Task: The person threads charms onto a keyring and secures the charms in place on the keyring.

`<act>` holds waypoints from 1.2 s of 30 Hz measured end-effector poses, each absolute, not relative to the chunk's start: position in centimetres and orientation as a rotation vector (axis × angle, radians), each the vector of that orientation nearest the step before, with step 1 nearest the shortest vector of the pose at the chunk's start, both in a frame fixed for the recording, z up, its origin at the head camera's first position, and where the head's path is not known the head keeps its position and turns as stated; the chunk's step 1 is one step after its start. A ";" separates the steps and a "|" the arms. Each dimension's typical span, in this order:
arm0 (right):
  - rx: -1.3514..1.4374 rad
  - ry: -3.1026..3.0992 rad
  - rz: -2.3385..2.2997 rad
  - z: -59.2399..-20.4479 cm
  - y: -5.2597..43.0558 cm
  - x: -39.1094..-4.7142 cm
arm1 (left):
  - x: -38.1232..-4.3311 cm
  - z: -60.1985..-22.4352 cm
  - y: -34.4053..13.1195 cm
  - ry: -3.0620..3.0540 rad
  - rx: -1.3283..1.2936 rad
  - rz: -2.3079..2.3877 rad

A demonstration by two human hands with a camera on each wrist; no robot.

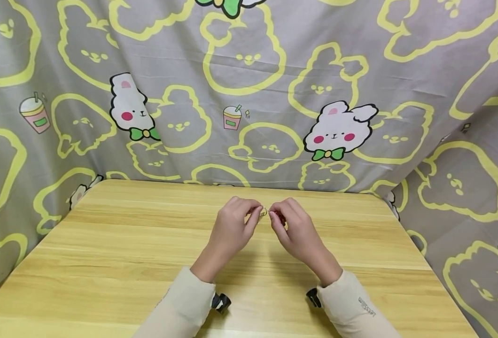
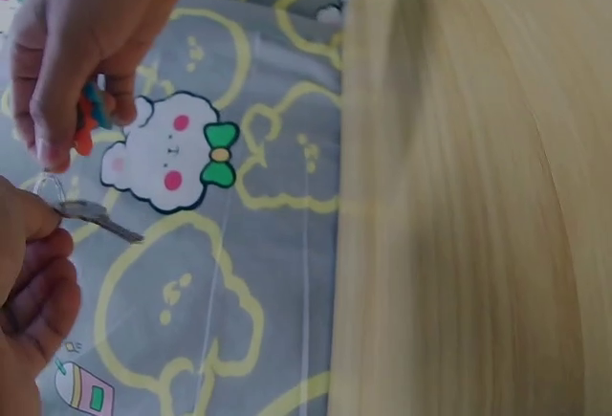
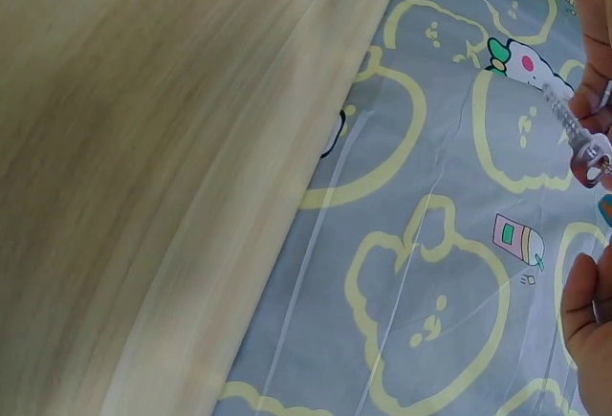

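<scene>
Silver metal key [image 2: 100,217]: likely light, stiff; grip head
Thin silver ring [image 2: 39,184]: left fingers [image 2: 38,222], right fingers [image 2: 55,153] pinching it

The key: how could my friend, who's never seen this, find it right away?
Start at the big wooden table and look over it to the left hand. Right by that hand's fingertips, the key sticks out. It's thin, straight and silvery grey, unlike the bright orange-and-blue piece in the right hand.
</scene>
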State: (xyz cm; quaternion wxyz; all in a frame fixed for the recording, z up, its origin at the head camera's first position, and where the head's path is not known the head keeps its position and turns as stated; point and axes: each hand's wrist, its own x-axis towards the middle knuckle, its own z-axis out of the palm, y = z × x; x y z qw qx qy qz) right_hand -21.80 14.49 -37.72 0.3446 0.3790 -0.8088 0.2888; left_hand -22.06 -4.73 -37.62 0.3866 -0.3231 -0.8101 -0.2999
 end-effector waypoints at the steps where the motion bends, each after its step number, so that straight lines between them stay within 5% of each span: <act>1: 0.984 -2.097 0.747 -37.7 14.5 -21.8 | -22.1 -37.6 -4.7 -2.071 -0.823 -0.784; 36: 0.973 -2.099 0.753 -37.8 14.5 -21.7 | -22.1 -37.8 -4.8 -2.102 -0.894 -0.855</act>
